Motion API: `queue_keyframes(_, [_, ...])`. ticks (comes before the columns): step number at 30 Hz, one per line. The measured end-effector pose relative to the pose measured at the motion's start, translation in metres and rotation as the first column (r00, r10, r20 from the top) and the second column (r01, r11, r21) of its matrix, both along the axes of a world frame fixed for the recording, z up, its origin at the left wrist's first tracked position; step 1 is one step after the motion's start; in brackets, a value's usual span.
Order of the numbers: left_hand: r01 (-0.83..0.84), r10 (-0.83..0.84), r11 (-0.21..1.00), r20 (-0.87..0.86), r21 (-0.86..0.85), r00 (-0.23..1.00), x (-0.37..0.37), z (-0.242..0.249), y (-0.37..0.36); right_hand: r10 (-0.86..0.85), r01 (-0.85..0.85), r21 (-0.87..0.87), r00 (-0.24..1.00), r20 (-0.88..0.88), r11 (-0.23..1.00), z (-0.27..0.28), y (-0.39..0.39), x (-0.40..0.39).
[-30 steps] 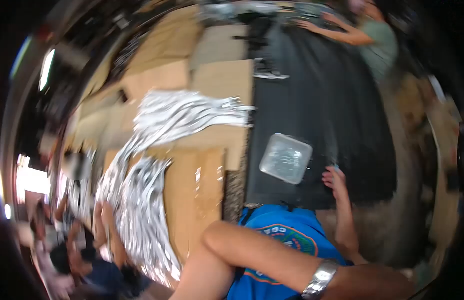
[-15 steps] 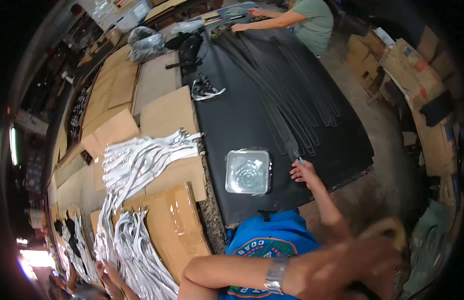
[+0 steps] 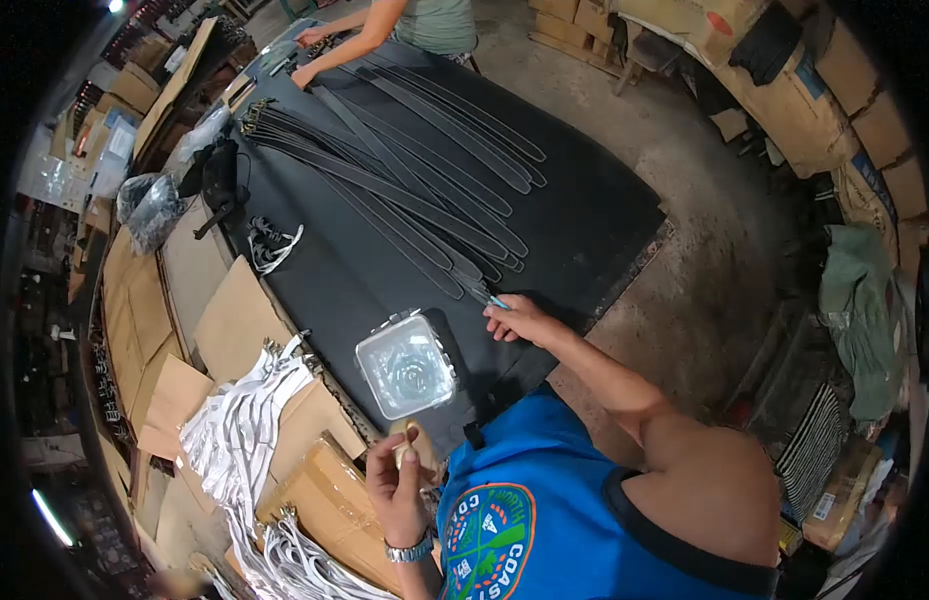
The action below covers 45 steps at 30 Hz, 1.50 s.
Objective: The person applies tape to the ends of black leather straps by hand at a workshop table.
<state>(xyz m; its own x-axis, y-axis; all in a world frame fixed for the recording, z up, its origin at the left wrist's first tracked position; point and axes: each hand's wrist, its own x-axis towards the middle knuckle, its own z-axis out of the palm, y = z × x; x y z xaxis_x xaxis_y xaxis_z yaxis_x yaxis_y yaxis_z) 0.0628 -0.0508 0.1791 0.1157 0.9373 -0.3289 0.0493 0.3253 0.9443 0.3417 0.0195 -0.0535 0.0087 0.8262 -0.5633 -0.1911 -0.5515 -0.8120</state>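
Observation:
My left hand (image 3: 396,497), with a metal watch on its wrist, grips a tan ring that looks like a roll of tape (image 3: 412,446) in front of my blue shirt. Over the black table, my right hand (image 3: 522,322) is closed on a slim light-blue tool (image 3: 499,302), its exact kind too small to make out. The tool's tip is at the rounded ends of long black straps with pale edge stitching (image 3: 424,215), which look like belts. Between my hands, a square clear plastic container (image 3: 406,367) stands on the table.
Across the table, another person's hand (image 3: 304,76) touches the straps' far end. White straps (image 3: 246,415) lie over cardboard (image 3: 319,490) on the left. A black bag (image 3: 219,180) and plastic-wrapped bundles (image 3: 152,212) sit at the far left. Cardboard boxes (image 3: 674,25) line the right.
The view has swung right, shifting the table leftward. My left hand has come from the right, across my body, to the left side with the ring. My right hand stays at the strap ends.

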Motion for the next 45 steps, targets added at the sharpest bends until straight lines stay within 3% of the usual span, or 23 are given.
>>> queue_keyframes(3, [-0.086, 0.083, 0.995, -0.052, -0.052, 0.995, -0.019, -0.014, -0.016, 0.010, -0.011, 0.050, 1.000, 0.014, 0.999, 0.009, -0.005, 0.005])
queue_keyframes(6, [-0.163, 0.160, 0.986, -0.094, -0.030, 0.983, -0.026, -0.024, -0.027, -0.078, 0.052, 0.113, 0.968, 0.240, 0.992, 0.015, -0.001, 0.028])
queue_keyframes(7, [-0.181, 0.177, 0.983, -0.084, -0.039, 0.981, -0.024, -0.024, -0.029, -0.163, 0.091, 0.192, 0.900, 0.403, 0.977, 0.020, 0.002, 0.039])
queue_keyframes(9, [-0.219, 0.216, 0.974, -0.065, -0.053, 0.974, -0.019, -0.023, -0.032, -0.333, 0.173, 0.324, 0.769, 0.546, 0.930, 0.034, 0.012, 0.066])
queue_keyframes(10, [-0.209, 0.205, 0.976, -0.059, -0.064, 0.977, -0.018, -0.023, -0.033, -0.332, 0.193, 0.288, 0.740, 0.584, 0.938, 0.046, 0.017, 0.079])
queue_keyframes(11, [-0.195, 0.192, 0.978, -0.054, -0.074, 0.980, -0.018, -0.022, -0.034, -0.402, 0.211, 0.366, 0.698, 0.593, 0.906, 0.033, 0.025, 0.094])
queue_keyframes(16, [-0.161, 0.159, 0.985, -0.044, -0.057, 0.986, -0.011, -0.029, -0.031, -0.345, 0.175, 0.299, 0.543, 0.766, 0.938, 0.019, 0.060, 0.126])
queue_keyframes(20, [-0.171, 0.171, 0.982, -0.018, -0.085, 0.985, -0.004, -0.028, -0.028, -0.292, 0.133, 0.272, 0.649, 0.703, 0.953, 0.007, 0.082, 0.123])
queue_keyframes(25, [-0.155, 0.156, 0.986, 0.016, -0.063, 0.988, -0.001, -0.033, -0.022, -0.269, 0.093, 0.322, 0.785, 0.558, 0.942, 0.083, 0.121, 0.100])
queue_keyframes(27, [-0.141, 0.141, 0.989, 0.004, -0.049, 0.990, 0.003, -0.032, -0.017, -0.190, 0.030, 0.265, 0.776, 0.601, 0.964, 0.099, 0.132, 0.095])
queue_keyframes(31, [-0.144, 0.144, 0.989, 0.011, -0.029, 0.989, 0.004, -0.035, -0.019, -0.165, -0.069, 0.315, 0.735, 0.657, 0.947, 0.088, 0.126, 0.089])
queue_keyframes(35, [-0.148, 0.149, 0.988, 0.034, -0.036, 0.988, 0.004, -0.039, -0.025, -0.176, -0.003, 0.223, 0.604, 0.778, 0.975, 0.046, 0.085, 0.088])
queue_keyframes(38, [-0.166, 0.168, 0.985, 0.025, -0.046, 0.986, 0.003, -0.042, -0.028, -0.096, 0.082, 0.057, 0.611, 0.786, 0.995, 0.025, 0.052, 0.104])
queue_keyframes(41, [-0.152, 0.153, 0.987, 0.019, -0.050, 0.988, 0.001, -0.045, -0.029, -0.140, 0.174, 0.038, 0.624, 0.769, 0.984, 0.022, 0.024, 0.119])
queue_keyframes(45, [-0.096, 0.097, 0.992, 0.006, -0.078, 0.995, 0.005, -0.047, -0.024, -0.047, 0.123, -0.032, 0.586, 0.809, 0.992, 0.016, 0.029, 0.128])
